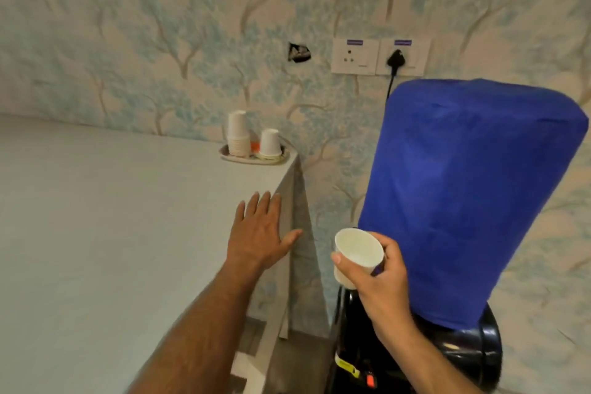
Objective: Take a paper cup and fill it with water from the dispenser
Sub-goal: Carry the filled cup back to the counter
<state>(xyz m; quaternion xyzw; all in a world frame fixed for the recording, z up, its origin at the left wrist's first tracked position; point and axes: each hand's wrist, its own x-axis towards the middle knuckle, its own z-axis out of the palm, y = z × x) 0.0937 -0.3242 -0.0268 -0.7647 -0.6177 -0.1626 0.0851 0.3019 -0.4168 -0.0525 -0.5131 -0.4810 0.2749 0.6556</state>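
Note:
My right hand grips a white paper cup upright, its mouth open toward me, in front of the dispenser. The inside of the cup looks white; I cannot tell whether there is water in it. The dispenser is black, with a bottle under a blue cloth cover on top; its taps are hidden from here. My left hand lies flat, fingers spread, on the right edge of the white table. A stack of paper cups and a single upturned cup stand on a tray at the table's far corner.
Patterned wallpaper runs behind everything. Two wall sockets sit above the dispenser, with a black plug and cable in the right one. A narrow gap separates the table's side from the dispenser.

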